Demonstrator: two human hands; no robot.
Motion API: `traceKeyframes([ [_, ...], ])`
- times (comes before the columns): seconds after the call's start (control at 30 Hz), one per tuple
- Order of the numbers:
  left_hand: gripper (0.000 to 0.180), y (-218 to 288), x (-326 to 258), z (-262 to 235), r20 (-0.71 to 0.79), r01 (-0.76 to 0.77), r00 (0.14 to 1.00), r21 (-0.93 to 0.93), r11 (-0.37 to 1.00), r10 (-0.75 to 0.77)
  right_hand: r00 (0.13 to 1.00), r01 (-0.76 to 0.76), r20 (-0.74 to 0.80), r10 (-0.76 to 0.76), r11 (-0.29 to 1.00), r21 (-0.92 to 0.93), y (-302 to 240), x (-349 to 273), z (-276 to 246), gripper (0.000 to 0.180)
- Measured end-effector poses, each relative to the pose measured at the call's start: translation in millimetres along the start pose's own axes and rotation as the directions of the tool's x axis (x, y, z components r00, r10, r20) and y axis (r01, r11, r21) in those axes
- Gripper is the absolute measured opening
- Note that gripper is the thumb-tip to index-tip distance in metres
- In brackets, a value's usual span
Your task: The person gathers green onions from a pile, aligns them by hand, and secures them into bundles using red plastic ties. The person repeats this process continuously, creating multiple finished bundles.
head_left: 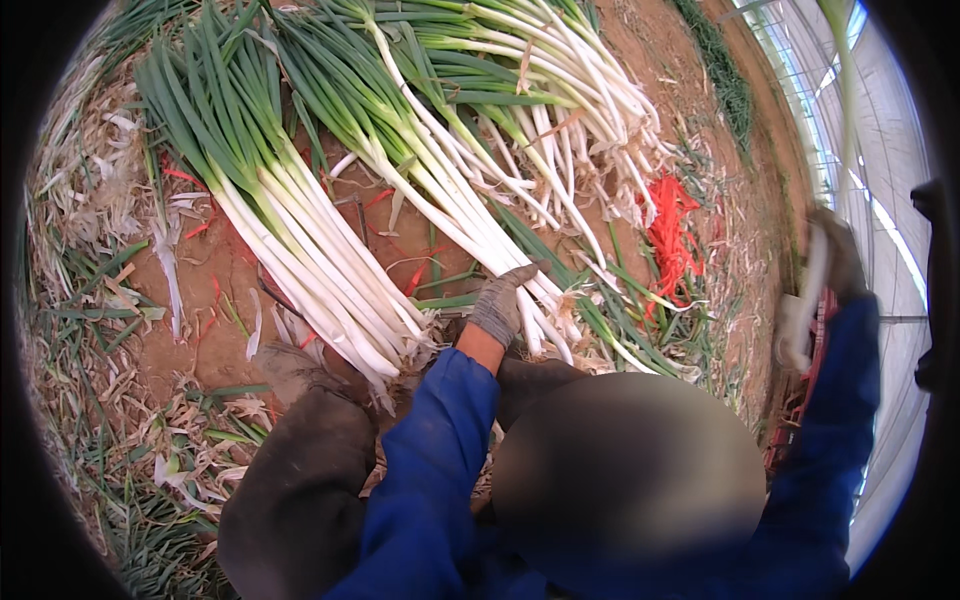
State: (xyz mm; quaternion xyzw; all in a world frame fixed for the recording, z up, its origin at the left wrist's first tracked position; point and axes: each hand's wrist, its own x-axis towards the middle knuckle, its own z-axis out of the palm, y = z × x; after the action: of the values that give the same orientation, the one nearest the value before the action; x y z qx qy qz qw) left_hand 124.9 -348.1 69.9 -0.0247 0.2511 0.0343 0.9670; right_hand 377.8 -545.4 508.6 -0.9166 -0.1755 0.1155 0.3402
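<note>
A bunch of long green onions (440, 205) lies slantwise on the ground, white ends toward me. My left hand (497, 305), in a grey glove, closes over its white stalks near the roots. Left of it lies another thick bunch of green onions (310, 265), its roots by my knee. My right hand (842, 255), gloved and blurred, is raised at the far right. It is closed on a single green onion (797, 325), whose pale curved end hangs down while a light green strip rises above the hand.
More green onions (570, 70) are heaped at the far side. Red twine (672, 240) lies tangled to their right. Dry peelings and leaf scraps (90, 230) cover the soil at left. A translucent sheet wall (885, 130) stands at right. One blurred rounded shape (630, 470) hides my lap.
</note>
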Motion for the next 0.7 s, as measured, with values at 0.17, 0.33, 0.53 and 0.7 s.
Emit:
traceKeyframes([
  [0.17, 0.029, -3.1, 2.3, -20.4, 0.049, -0.041, 0.998, -0.123, 0.992, 0.047, 0.729, -0.205, 0.613, 0.304, 0.952, -0.228, 49.0, 11.8, 314.0, 0.057],
  [0.33, 0.035, -12.3, 0.7, -14.7, -0.034, -0.004, 0.999, -0.084, 0.996, 0.001, 0.672, -0.07, 0.711, 0.208, 0.973, -0.219, 111.9, -18.1, 377.6, 0.062],
  [0.53, 0.038, -9.6, 1.8, -18.7, -0.152, -0.007, 0.988, -0.04, 0.999, 0.001, 0.64, -0.03, 0.692, 0.336, 0.91, -0.414, 125.0, -50.4, 333.0, 0.041],
  [0.7, 0.04, -12.7, 11.5, -27.2, -0.135, -0.071, 0.988, 0.005, 0.997, 0.071, 0.831, -0.164, 0.542, 0.125, 0.986, 0.023, 55.9, -52.8, 292.3, 0.042],
])
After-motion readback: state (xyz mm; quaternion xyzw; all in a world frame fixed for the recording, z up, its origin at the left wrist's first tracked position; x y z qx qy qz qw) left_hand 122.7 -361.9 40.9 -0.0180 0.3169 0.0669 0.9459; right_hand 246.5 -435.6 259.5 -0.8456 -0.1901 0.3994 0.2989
